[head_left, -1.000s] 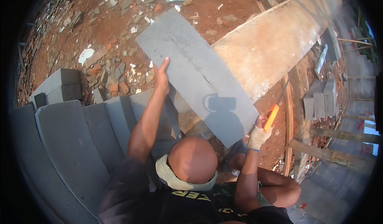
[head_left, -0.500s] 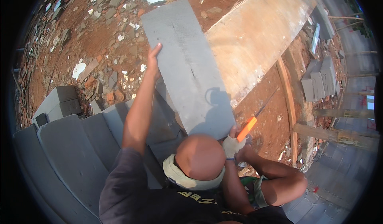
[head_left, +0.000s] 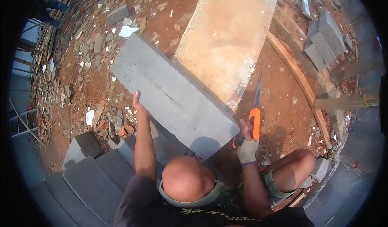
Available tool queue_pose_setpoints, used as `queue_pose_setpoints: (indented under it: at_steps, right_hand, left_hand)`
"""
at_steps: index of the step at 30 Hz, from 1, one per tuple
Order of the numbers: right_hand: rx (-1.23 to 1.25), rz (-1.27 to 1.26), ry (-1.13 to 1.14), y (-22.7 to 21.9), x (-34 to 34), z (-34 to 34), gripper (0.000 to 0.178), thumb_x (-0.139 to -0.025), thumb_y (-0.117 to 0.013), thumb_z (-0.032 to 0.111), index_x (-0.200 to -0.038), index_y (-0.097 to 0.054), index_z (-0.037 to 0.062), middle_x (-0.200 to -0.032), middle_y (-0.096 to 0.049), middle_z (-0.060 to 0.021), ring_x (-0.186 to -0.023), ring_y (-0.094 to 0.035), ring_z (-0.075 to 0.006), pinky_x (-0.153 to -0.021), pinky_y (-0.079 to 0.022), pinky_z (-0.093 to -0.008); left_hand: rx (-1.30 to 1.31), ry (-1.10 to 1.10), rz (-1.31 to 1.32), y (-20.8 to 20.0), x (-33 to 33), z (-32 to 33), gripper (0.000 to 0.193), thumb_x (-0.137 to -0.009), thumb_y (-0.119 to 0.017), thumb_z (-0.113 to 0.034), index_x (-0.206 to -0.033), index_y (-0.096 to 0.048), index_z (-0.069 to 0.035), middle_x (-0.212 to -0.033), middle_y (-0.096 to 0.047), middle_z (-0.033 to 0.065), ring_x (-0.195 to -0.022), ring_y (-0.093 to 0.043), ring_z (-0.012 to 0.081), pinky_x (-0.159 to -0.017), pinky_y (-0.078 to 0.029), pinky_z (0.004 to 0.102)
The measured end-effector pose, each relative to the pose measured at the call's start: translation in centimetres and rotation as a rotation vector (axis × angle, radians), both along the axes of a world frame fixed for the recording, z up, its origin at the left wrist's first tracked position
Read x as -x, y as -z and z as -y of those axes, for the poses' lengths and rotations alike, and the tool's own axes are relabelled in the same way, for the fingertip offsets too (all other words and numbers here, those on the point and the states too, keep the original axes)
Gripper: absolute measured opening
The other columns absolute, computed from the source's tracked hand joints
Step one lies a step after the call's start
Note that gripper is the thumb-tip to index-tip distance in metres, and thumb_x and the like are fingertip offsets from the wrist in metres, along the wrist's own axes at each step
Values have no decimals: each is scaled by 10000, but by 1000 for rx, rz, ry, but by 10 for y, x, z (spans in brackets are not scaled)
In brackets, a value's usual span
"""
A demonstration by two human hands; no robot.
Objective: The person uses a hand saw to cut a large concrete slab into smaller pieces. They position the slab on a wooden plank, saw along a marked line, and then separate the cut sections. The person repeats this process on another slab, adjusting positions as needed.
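Note:
A long grey lightweight concrete block (head_left: 173, 95) lies slantwise in front of me, its far end pointing up and left. My bare left hand (head_left: 140, 105) grips its left edge, thumb on the upper face and the other fingers hidden beneath. Beside its near right corner, my right hand (head_left: 248, 148), in a pale work glove with bare fingertips, is closed around the orange handle of a handsaw (head_left: 256, 124). The narrow dark blade points away from me, seen nearly edge-on and apart from the block. My bent left knee (head_left: 184, 178) is close to the block's near end.
A pale board (head_left: 226, 37) extends away beyond the block. Stacked grey blocks (head_left: 97, 182) stand at lower left, with more blocks (head_left: 323, 41) at far right. A wooden strip (head_left: 301, 83) runs along the right. Rubble (head_left: 97, 45) covers red soil. Another person's legs (head_left: 50, 10) show at upper left.
The block has turned counterclockwise, its far end swinging left with my left hand still on it. My right hand has drawn apart from its corner, and the saw blade points more straight ahead.

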State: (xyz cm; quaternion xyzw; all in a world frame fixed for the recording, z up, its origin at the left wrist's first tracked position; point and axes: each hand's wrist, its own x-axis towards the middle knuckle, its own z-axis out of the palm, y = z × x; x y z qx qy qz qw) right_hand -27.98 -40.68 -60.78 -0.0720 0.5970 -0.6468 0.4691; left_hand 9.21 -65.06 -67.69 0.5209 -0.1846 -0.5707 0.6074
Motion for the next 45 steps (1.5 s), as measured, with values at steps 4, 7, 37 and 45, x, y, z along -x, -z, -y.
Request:
queue_pose_setpoints:
  at_steps: [4,7,37,45]
  right_hand:
    - [-4,-445,47,6,-20,-1,426,-961,-720,181,-1317,-585,-10,-1081,-656,-67,-873,-592,-117,-760,-512,-289]
    - [-107,-874,-24,10,-25,-8,314,-945,-742,211,-1148,-625,2,-950,-659,-78,-799,-627,-193,-721,-518,-370]
    - [147,-188,-378,29,40,29,634,-702,-787,292,-1261,-690,9,-1276,-633,-144,-1228,-574,-276,-1091,-408,-401]
    - [145,227,-218,43,32,7,705,-779,-717,245,-1415,-539,-2,-1356,-582,-152,-1231,-581,-280,-1053,-481,-445]
  left_hand:
    - [-17,-10,165,-9,3,-5,722,-830,-681,-512,-1352,-559,-28,-1256,-618,161,-1148,-603,336,-967,-499,483]
    - [-34,31,189,-14,-10,5,737,-831,-671,-531,-1361,-547,-33,-1261,-604,155,-1147,-591,339,-948,-497,483]
    - [-92,79,248,-37,32,7,705,-791,-646,-488,-1329,-580,-36,-1239,-633,164,-1149,-604,345,-980,-500,479]
    - [-122,248,137,-37,56,36,720,-816,-679,-473,-1361,-560,-19,-1287,-630,181,-1200,-599,341,-1045,-477,488]
